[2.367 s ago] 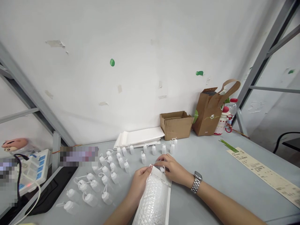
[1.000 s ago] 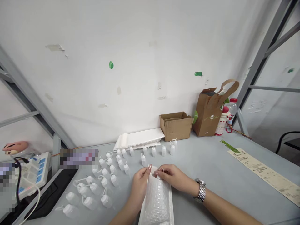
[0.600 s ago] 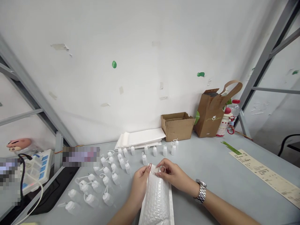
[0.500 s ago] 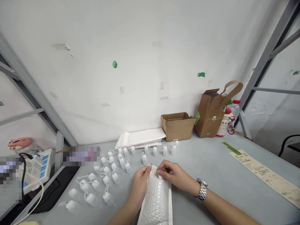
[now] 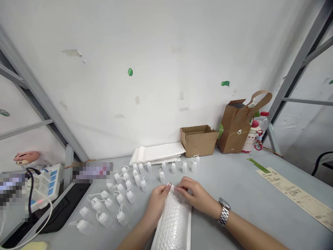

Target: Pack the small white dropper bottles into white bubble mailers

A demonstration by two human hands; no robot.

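Observation:
A white bubble mailer lies on the grey table in front of me, its mouth facing away. My left hand is closed on the mailer's upper left edge, the thumb on top. At the mouth, the bent fingers of my right hand pinch the upper right edge; part of their grip is hidden. No bottle shows in the mouth. Small translucent squeeze bottles with white tethered caps stand in loose rows, left of and beyond the mailer. One bottle stands just past my left fingertips.
Flat white mailers are stacked against the wall beside an open cardboard box. A brown paper bag stands to their right. Printed label strips lie at right. A power strip with cables is at left.
The small white bottle top at the mailer's mouth, by my right fingers, is out of sight now. Both hands remain at the mouth. The whole view has shifted slightly.

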